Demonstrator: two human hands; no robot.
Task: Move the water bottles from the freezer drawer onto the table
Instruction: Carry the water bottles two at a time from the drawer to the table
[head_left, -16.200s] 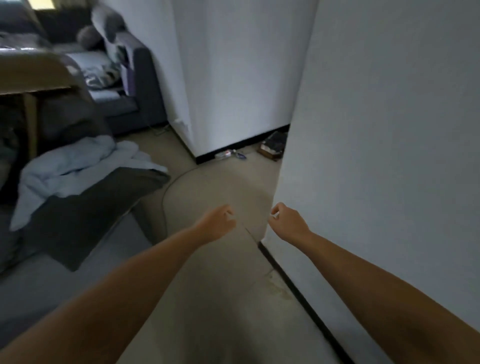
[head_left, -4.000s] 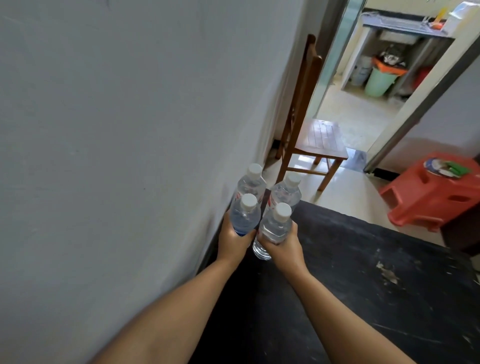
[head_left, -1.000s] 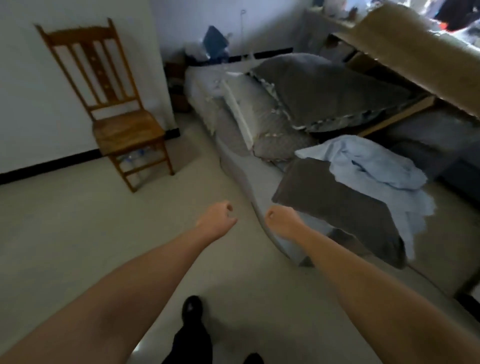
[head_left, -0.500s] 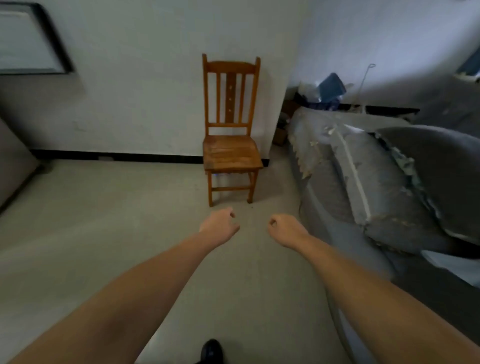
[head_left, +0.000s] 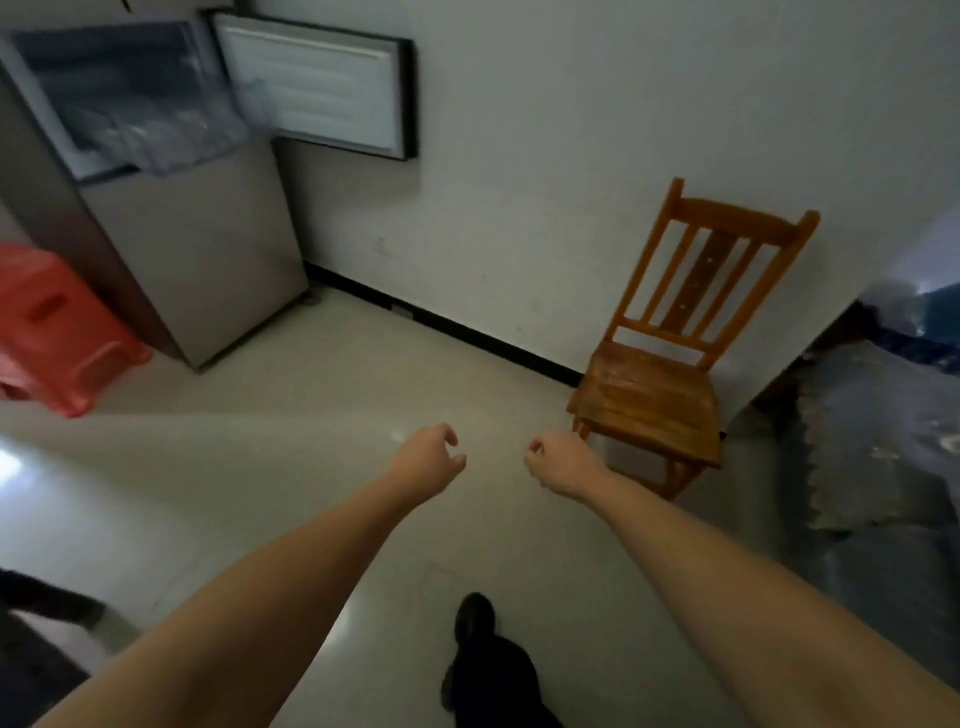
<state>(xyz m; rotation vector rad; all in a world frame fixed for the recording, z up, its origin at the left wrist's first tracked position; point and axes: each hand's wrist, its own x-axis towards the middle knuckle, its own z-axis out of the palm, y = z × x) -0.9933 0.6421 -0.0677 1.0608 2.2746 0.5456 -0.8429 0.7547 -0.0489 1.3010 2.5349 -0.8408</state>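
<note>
We face a room corner with our two hands held out over the floor.
Beyond our fingers (head_left: 451, 435) runs a wall (head_left: 519, 182). A fridge (head_left: 208, 270) stands far left of them, its door (head_left: 311, 88) open against the wall, a stool (head_left: 52, 332) further left. A chair (head_left: 660, 374) stands just right of them, bedding (head_left: 883, 441) further right.

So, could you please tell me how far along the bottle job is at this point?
Done: nothing here confirms any delivery; no bottles or table are in view. In hand: nothing, as the left hand and right hand are both empty. Left: the freezer drawer stands pulled out, its door open, its blurred contents unreadable.
</note>
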